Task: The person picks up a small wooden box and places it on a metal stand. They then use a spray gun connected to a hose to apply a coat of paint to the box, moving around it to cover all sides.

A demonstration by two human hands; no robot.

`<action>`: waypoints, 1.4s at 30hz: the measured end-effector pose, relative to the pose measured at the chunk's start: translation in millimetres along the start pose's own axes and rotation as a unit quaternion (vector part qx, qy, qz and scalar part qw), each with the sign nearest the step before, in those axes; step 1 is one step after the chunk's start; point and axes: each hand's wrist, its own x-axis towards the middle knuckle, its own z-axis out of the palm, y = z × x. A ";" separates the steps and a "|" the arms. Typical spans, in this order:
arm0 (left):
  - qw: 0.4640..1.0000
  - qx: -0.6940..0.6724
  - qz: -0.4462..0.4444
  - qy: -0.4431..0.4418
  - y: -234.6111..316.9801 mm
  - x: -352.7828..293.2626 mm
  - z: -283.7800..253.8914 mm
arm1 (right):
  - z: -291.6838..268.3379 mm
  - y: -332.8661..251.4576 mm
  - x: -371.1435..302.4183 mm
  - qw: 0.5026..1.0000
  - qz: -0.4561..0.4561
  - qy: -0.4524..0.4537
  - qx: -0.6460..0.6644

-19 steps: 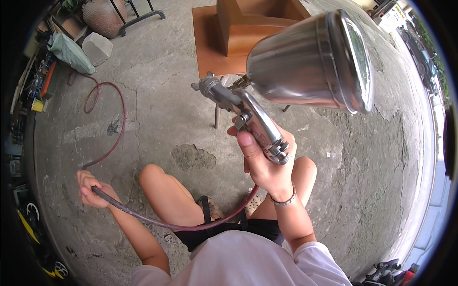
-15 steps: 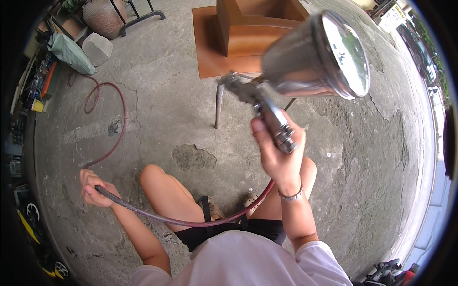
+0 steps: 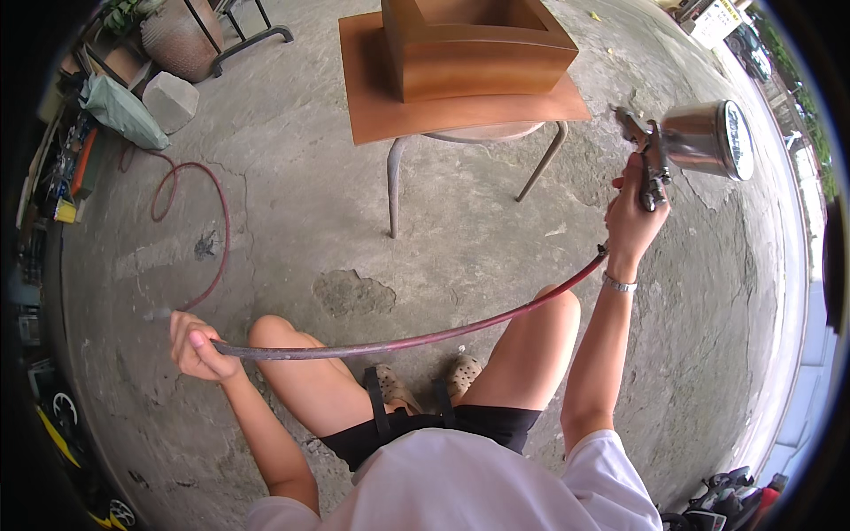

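My right hand point(image 3: 639, 217) is closed round the grip of a metal spray gun point(image 3: 653, 164), held out to the right with its cup point(image 3: 699, 137) tipped sideways. From the gun's handle a dark red air hose point(image 3: 425, 339) sags across above my knees to my left hand point(image 3: 202, 347), whose fingers are wrapped round it. Ahead of me a brown, open-topped box point(image 3: 482, 66) rests on a flat orange-brown board point(image 3: 372, 111). A round stool point(image 3: 487, 133) with metal legs carries the board. The gun is apart from the box, to its right.
The hose runs on in a loop point(image 3: 226, 221) over the cracked concrete floor point(image 3: 292, 221). At the far left are a clay pot point(image 3: 181, 40), a stone block point(image 3: 170, 102) and a greenish sack point(image 3: 122, 112). Dark clutter point(image 3: 722, 506) lies at the lower right.
My right hand has carried the spray gun away to the right and farther from me, drawing the hose straighter. My left hand has shifted slightly right, still holding the hose.
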 end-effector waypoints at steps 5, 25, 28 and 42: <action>1.000 0.003 0.012 -0.010 1.6 2.1 -1.4 | -7.3 4.5 5.7 0.996 -0.015 0.086 -0.001; 0.999 -0.005 -0.013 0.043 -26.0 11.5 -38.6 | 57.1 -81.1 -139.5 0.951 -0.049 -0.250 0.176; 0.999 -0.016 -0.013 0.036 -26.5 10.9 -39.2 | 51.5 -93.3 -146.1 0.923 -0.048 -0.320 0.207; 1.000 0.009 -0.012 0.014 -6.9 4.5 -11.3 | 17.0 -9.3 -42.4 0.993 -0.008 -0.101 0.064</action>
